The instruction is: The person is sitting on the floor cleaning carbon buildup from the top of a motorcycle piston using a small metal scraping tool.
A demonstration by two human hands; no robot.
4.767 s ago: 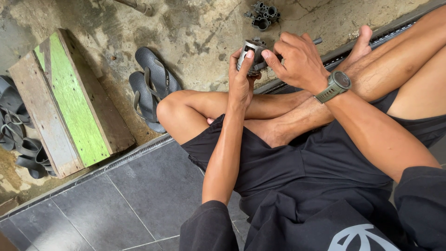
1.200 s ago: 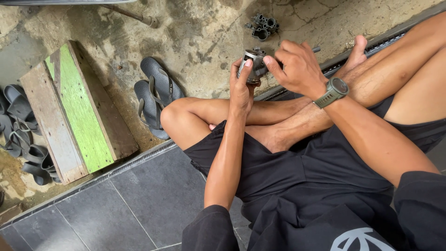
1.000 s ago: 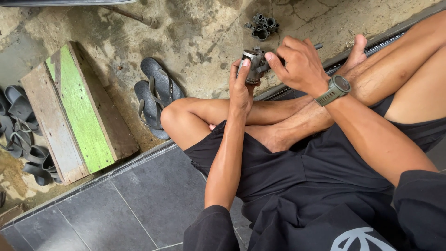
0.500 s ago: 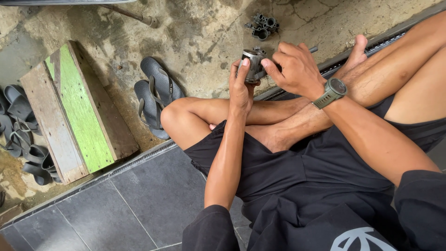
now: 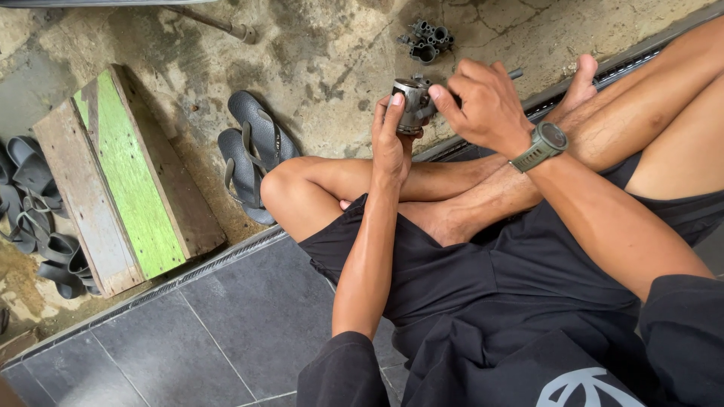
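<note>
The person sits cross-legged on a dark tiled floor [image 5: 249, 316], in black shorts and a black shirt. The left hand [image 5: 390, 143] is raised above the knee, and its fingers close around a small grey metal part [image 5: 411, 105], gripping it from the left side. The right hand [image 5: 486, 105], with a green watch [image 5: 541, 145] at the wrist, is curled; its fingertips pinch the right side of the same part. A thin dark rod [image 5: 515, 74] shows behind this hand, but I cannot tell if the hand holds it. Beyond the knee, a pair of dark sandals [image 5: 253, 151] lies on the concrete. A green-painted wooden board [image 5: 124, 177] rests at the left. Farther away, another dark metal part [image 5: 428, 41] lies on the ground.
</note>
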